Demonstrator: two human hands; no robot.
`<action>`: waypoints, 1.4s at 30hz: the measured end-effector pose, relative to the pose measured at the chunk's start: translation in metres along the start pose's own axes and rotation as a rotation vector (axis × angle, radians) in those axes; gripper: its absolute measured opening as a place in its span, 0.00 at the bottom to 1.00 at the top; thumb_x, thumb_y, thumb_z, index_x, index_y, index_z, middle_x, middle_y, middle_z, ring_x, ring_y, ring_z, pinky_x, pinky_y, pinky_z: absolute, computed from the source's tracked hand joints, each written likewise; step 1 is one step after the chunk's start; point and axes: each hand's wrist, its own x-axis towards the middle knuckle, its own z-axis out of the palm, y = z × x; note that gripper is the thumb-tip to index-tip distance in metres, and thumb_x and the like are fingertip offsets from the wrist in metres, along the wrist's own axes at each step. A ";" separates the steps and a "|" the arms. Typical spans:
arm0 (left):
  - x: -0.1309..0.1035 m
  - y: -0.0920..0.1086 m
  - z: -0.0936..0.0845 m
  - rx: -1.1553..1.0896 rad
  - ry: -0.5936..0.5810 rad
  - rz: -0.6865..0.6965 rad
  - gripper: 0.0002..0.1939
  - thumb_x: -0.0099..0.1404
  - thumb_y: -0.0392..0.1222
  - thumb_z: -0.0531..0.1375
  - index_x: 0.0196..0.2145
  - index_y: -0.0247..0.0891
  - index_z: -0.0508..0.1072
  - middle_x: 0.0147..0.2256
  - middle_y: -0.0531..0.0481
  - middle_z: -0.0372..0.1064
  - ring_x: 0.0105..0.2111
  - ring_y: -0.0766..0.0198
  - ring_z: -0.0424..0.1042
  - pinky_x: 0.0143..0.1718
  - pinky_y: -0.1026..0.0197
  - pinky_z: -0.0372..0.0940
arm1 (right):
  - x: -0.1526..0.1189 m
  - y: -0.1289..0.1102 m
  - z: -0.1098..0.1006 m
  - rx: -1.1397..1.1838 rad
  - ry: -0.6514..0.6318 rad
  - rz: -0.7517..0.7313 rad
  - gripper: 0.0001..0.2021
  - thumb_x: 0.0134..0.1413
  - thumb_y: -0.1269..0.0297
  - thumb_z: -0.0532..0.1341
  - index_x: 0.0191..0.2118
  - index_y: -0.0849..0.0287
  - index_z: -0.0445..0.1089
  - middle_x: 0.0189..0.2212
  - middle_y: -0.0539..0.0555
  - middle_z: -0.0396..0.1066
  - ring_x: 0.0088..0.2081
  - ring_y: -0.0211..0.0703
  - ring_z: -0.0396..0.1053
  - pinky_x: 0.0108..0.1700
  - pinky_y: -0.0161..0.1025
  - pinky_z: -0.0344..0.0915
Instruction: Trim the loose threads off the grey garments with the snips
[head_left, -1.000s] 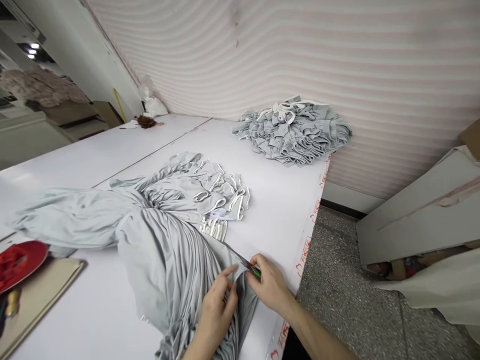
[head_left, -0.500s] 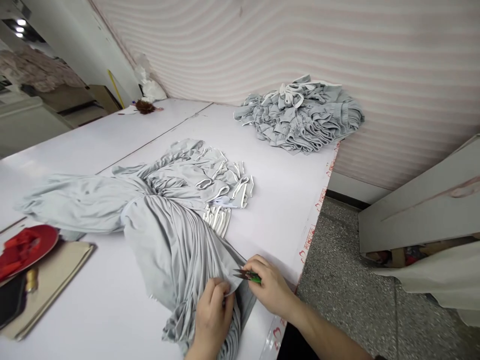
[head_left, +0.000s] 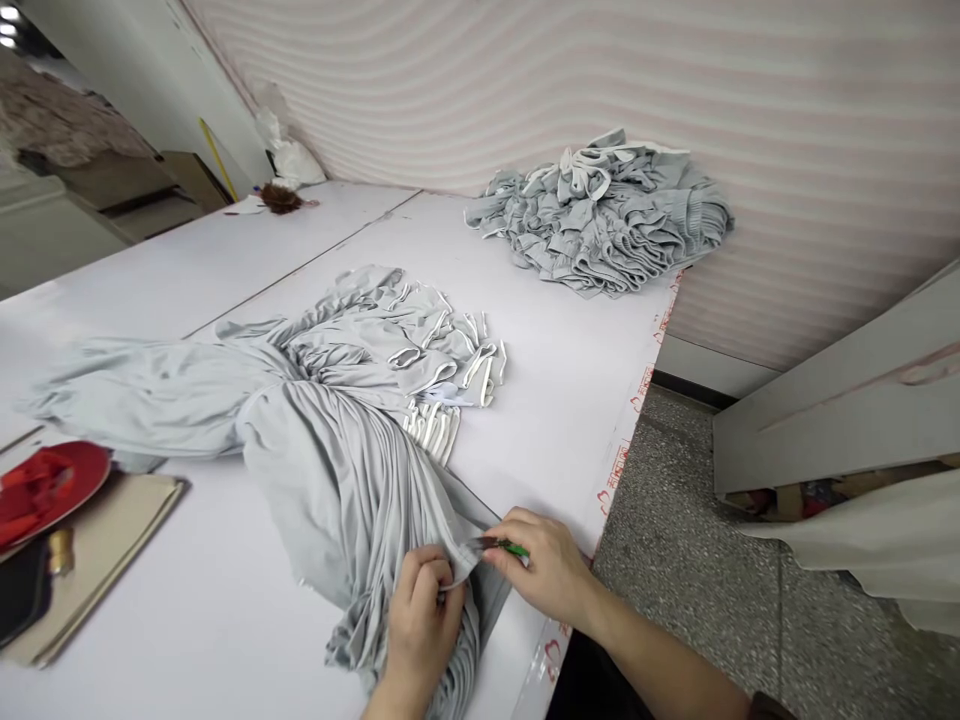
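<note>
At the far left edge of the white counter (head_left: 187, 610) lies one red dish (head_left: 52, 490) with something red in it, resting on one flat tan board (head_left: 112, 545), with one dark object (head_left: 22, 600) and one small brass-coloured piece (head_left: 60, 550) beside them. Next comes one long heap of pale grey garments (head_left: 322, 440), spread from the left side of the counter toward its near edge, the white-trimmed openings fanned out at its far right end. The left hand (head_left: 424, 615) rests on the near end of this heap, its grip closed in a pinch on a fold of the grey cloth, thumb and fingers gathered on the edge. Just to its right, the right hand (head_left: 544, 565) has its grip closed around one pair of small green-handled snips (head_left: 499, 546), whose dark blades point left at the pinched fold, touching or nearly touching it; which cannot be told. The two hands are close together near the counter's front edge. Farther back and to the right, well apart from the hands, sits a second, separate pile of grey garments (head_left: 607, 225) against the striped wall (head_left: 675, 90). Right of the counter is speckled grey floor (head_left: 697, 580), with one pale slanted panel (head_left: 840, 400) leaning beyond it.
</note>
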 end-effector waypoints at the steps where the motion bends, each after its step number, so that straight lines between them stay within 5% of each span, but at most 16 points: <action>1: 0.000 0.000 0.000 0.012 0.004 0.002 0.11 0.63 0.27 0.55 0.31 0.42 0.60 0.33 0.52 0.63 0.32 0.66 0.67 0.34 0.64 0.64 | 0.000 0.001 0.001 0.001 -0.009 0.022 0.10 0.54 0.66 0.65 0.43 0.54 0.74 0.37 0.50 0.74 0.38 0.42 0.73 0.41 0.36 0.65; 6: 0.010 -0.007 -0.009 0.054 -0.061 0.069 0.10 0.62 0.28 0.53 0.31 0.43 0.59 0.35 0.50 0.66 0.34 0.65 0.71 0.36 0.63 0.67 | 0.008 0.008 0.013 -0.105 -0.008 0.042 0.10 0.52 0.75 0.60 0.40 0.56 0.70 0.37 0.50 0.72 0.38 0.42 0.71 0.40 0.35 0.63; 13: 0.021 -0.041 -0.062 0.513 -0.536 0.175 0.16 0.61 0.26 0.45 0.37 0.42 0.67 0.36 0.49 0.71 0.21 0.63 0.70 0.16 0.63 0.57 | 0.028 0.015 0.030 -0.329 0.058 -0.009 0.12 0.51 0.78 0.56 0.39 0.56 0.68 0.37 0.50 0.71 0.34 0.41 0.69 0.36 0.36 0.60; 16: 0.009 -0.044 -0.081 0.495 -0.611 0.356 0.21 0.61 0.24 0.45 0.40 0.44 0.70 0.49 0.44 0.72 0.38 0.57 0.75 0.36 0.55 0.69 | 0.031 0.011 0.039 -0.399 0.026 -0.078 0.10 0.53 0.77 0.57 0.39 0.56 0.68 0.37 0.51 0.71 0.35 0.41 0.68 0.37 0.37 0.60; 19: -0.010 -0.037 -0.089 0.360 -0.667 0.506 0.26 0.60 0.22 0.45 0.45 0.45 0.72 0.54 0.46 0.71 0.58 0.55 0.65 0.59 0.46 0.58 | 0.032 0.006 0.048 -0.482 0.017 -0.117 0.08 0.55 0.75 0.58 0.39 0.57 0.67 0.37 0.51 0.70 0.35 0.43 0.68 0.38 0.38 0.59; 23: -0.035 -0.020 -0.087 0.239 -0.641 0.395 0.20 0.59 0.28 0.51 0.46 0.43 0.72 0.40 0.49 0.76 0.57 0.54 0.65 0.63 0.44 0.50 | 0.029 0.005 0.057 -0.545 -0.017 -0.145 0.07 0.56 0.75 0.58 0.38 0.57 0.67 0.36 0.52 0.70 0.35 0.43 0.68 0.37 0.39 0.59; 26: -0.047 -0.007 -0.078 0.358 -0.566 0.217 0.10 0.58 0.36 0.56 0.38 0.41 0.72 0.36 0.46 0.75 0.51 0.50 0.69 0.62 0.39 0.51 | 0.027 0.008 0.061 -0.576 -0.037 -0.162 0.06 0.56 0.75 0.59 0.37 0.57 0.67 0.36 0.52 0.70 0.36 0.44 0.68 0.37 0.38 0.58; 29: -0.051 -0.001 -0.071 0.489 -0.499 0.214 0.08 0.58 0.32 0.55 0.33 0.40 0.71 0.34 0.46 0.74 0.47 0.53 0.71 0.61 0.41 0.51 | 0.027 0.010 0.060 -0.624 -0.020 -0.148 0.06 0.56 0.75 0.58 0.36 0.57 0.68 0.35 0.54 0.70 0.34 0.44 0.67 0.37 0.39 0.57; 38: -0.048 -0.020 -0.077 0.553 -0.331 0.210 0.12 0.58 0.25 0.51 0.26 0.42 0.63 0.26 0.53 0.66 0.33 0.59 0.69 0.53 0.44 0.56 | 0.027 -0.013 0.053 -0.712 0.024 -0.119 0.08 0.57 0.77 0.57 0.38 0.59 0.70 0.35 0.55 0.71 0.32 0.45 0.66 0.37 0.40 0.56; 42: -0.061 -0.026 -0.079 0.513 -0.232 0.204 0.12 0.63 0.28 0.53 0.25 0.41 0.61 0.24 0.53 0.64 0.32 0.61 0.70 0.53 0.47 0.56 | 0.006 -0.030 0.057 -0.488 -0.044 -0.100 0.10 0.55 0.75 0.60 0.42 0.56 0.70 0.40 0.53 0.72 0.36 0.44 0.70 0.39 0.39 0.61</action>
